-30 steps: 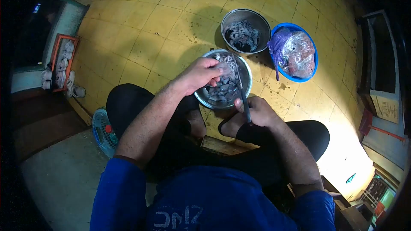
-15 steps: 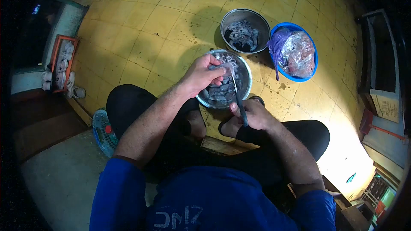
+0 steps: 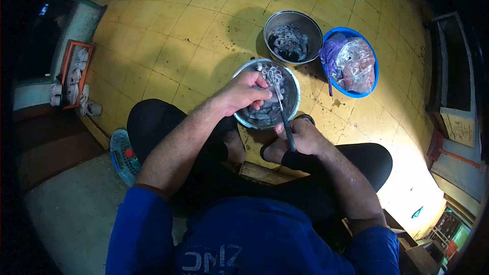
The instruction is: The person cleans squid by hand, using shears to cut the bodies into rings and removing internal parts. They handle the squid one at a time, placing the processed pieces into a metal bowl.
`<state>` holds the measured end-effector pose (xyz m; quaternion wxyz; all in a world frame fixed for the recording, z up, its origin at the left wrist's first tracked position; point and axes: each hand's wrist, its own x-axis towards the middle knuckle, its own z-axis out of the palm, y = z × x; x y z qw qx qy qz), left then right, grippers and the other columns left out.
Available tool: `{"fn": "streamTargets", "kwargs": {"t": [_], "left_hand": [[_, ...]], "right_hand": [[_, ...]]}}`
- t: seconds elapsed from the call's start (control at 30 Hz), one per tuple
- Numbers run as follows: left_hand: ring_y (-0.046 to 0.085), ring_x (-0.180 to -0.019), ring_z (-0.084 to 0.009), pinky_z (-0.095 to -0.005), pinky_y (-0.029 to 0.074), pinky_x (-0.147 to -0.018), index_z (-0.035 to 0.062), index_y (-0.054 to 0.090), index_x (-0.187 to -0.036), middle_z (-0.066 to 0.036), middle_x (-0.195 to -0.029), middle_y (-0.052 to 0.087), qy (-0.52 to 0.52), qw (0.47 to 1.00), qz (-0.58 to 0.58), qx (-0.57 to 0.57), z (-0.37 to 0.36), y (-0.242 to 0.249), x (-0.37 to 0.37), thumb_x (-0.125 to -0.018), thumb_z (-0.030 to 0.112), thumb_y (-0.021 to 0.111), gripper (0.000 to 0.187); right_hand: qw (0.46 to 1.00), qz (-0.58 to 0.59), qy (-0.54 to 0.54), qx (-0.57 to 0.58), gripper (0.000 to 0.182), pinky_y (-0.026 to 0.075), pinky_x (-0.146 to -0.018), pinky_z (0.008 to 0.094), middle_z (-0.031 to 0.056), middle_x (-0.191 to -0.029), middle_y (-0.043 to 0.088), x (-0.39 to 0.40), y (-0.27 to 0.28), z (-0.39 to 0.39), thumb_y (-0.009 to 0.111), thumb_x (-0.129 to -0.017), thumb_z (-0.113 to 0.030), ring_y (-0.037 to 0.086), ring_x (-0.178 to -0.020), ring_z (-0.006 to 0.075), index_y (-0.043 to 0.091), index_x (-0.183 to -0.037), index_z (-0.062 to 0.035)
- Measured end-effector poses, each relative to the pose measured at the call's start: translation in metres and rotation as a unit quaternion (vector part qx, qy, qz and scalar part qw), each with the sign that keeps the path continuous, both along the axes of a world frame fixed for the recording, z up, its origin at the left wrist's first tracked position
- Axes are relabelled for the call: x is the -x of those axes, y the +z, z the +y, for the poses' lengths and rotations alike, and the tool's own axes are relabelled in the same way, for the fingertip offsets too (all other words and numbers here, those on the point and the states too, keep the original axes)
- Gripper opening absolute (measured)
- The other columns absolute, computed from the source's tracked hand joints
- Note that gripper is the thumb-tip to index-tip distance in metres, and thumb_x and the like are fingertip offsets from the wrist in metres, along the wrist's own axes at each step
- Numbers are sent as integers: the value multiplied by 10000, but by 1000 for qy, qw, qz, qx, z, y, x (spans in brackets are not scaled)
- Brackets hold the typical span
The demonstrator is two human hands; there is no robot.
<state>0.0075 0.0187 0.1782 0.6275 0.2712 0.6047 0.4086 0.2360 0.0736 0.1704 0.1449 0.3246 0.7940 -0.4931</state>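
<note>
Several fingers of the left hand (image 3: pixel 243 95) are pinching, almost closed, a squid-like piece (image 3: pixel 272 98) above the metal bowl (image 3: pixel 298 97), its light, soft, probably slippery flesh needing holding clear of the blade (image 3: pixel 280 103), while the right hand (image 3: pixel 305 136) is curling round a dark handle (image 3: pixel 289 133).

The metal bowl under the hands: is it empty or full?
Not empty: pale rings and dark pieces lie in the bowl. How full, I cannot tell; the left hand hides part.

The single view looks steeply down from the head, past the chest, to the floor.
</note>
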Motion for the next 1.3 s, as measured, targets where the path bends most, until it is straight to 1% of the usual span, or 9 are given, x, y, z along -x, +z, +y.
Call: {"fn": "streamTargets", "kwargs": {"t": [0.1, 0.27, 0.37, 0.43, 0.6, 0.67, 0.77, 0.87, 1.3], "left_hand": [[549, -594, -88, -234, 462, -517, 0, 516, -977, -56, -789, 589, -7, 1000, -10, 11, -1, -3, 1, -842, 80, 665, 217], [554, -594, -90, -233, 472, -518, -19, 526, -991, -69, -804, 600, 11, 1000, -22, 9, -1, -4, 2, -840, 75, 656, 220], [555, -601, -89, -228, 485, -534, -11, 539, -979, -69, -813, 600, 25, 999, -25, 15, 1, -3, 2, -843, 81, 658, 203], [552, -652, -86, -230, 478, -571, 25, 543, -982, -47, -829, 596, 81, 994, -70, -3, 2, -2, 4, -863, 76, 643, 164], [564, -691, -96, -243, 504, -625, 36, 550, -991, -52, -868, 603, 75, 994, -84, -3, 2, -5, 3, -877, 66, 625, 140], [567, -688, -101, -249, 511, -638, 39, 548, -1000, -55, -877, 604, 83, 993, -88, -8, 1, -9, 4, -881, 62, 621, 141], [579, -698, -108, -254, 518, -656, 44, 525, -998, -60, -892, 600, 114, 987, -109, -25, 2, -5, 4, -885, 56, 618, 147], [595, -665, -117, -255, 539, -625, 21, 479, -970, -92, -866, 601, 151, 978, -133, -61, 1, -8, 4, -854, 29, 639, 199], [597, -666, -118, -265, 527, -619, 56, 494, -964, -67, -849, 607, 109, 985, -121, -57, 1, -6, 4, -867, 38, 639, 175]], "right_hand": [[1000, 25, -7, -8, 692, 463, -498, 341, 79, -489, 554, 0, 0, -2, 505, -881, -617, 573, -469, 193, 592, -593, 6], [987, -33, -53, 146, 696, 429, -411, 270, 60, -470, 543, 6, 24, 4, 540, -854, -630, 544, -410, 132, 568, -558, 0], [984, -47, -78, 153, 722, 420, -398, 257, 64, -475, 540, 7, 26, 6, 524, -843, -659, 544, -412, 134, 556, -560, 5], [982, -46, -91, 159, 704, 436, -413, 270, 54, -473, 538, 5, 26, 9, 517, -854, -650, 545, -407, 136, 557, -579, -3], [979, -26, -92, 179, 712, 474, -479, 291, 49, -507, 557, 2, 19, 12, 478, -851, -688, 578, -454, 141, 572, -639, -14], [978, 19, -98, 185, 774, 477, -521, 301, 102, -590, 593, 0, 12, 11, 421, -844, -729, 605, -544, 173, 567, -664, 11], [994, 32, -44, 90, 800, 490, -581, 333, 121, -638, 607, -2, 7, 7, 376, -848, -746, 625, -625, 212, 582, -712, 15], [996, 9, 11, 84, 815, 491, -612, 350, 121, -653, 612, 0, 3, 4, 357, -844, -759, 629, -669, 227, 594, -732, 13], [999, -9, -5, 45, 727, 478, -535, 325, 56, -503, 561, 2, 13, 1, 432, -882, -670, 595, -514, 168, 574, -572, -29]]}}
